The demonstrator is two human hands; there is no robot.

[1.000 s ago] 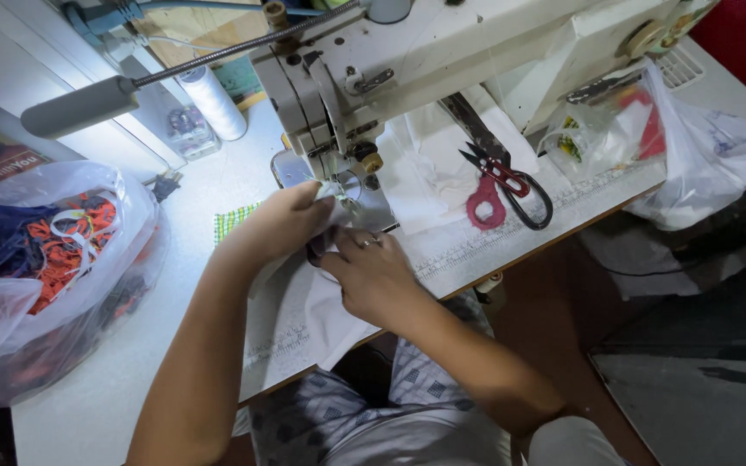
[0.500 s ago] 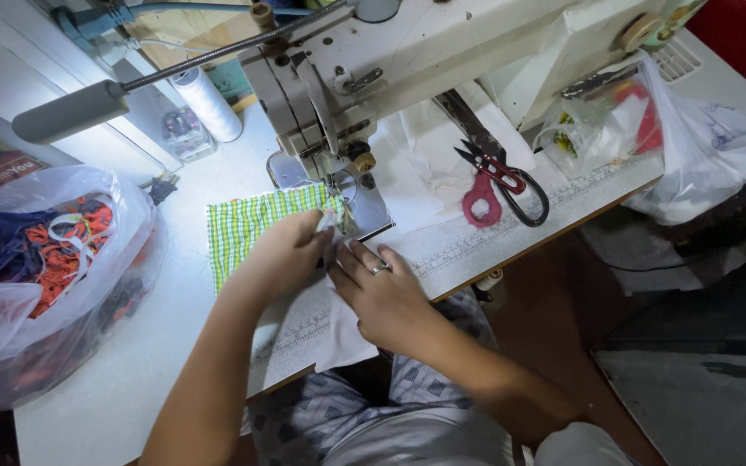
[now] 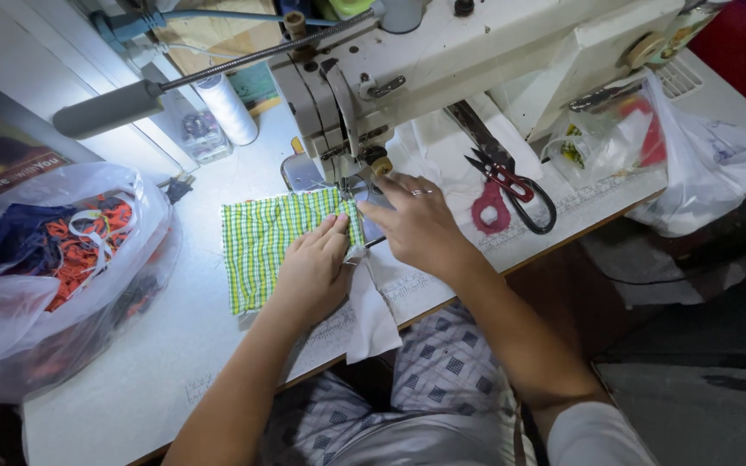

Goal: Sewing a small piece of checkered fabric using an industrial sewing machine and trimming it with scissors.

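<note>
Left hand (image 3: pixel 312 267) is pressed flat, fingers spread, on the green checked cloth (image 3: pixel 274 242), which lies on the table just left of the sewing machine (image 3: pixel 442 60) needle; right hand (image 3: pixel 416 224) rests open-fingered at the cloth's right edge by the presser foot, pinching nothing. Best to keep both palms flat and the edge straight, fingertips clear of the needle. Scissors (image 3: pixel 511 194) lie right of the right hand, a plastic bag of scraps (image 3: pixel 53 267) well left; neither obstructs.

Left hand (image 3: pixel 314 267) lies flat, palm down, fingers together pointing far. Right hand (image 3: pixel 416 226) just beside it to the right, palm down, fingers spread, reaching far-left. Both forearms bare, angled in from near edge.
</note>
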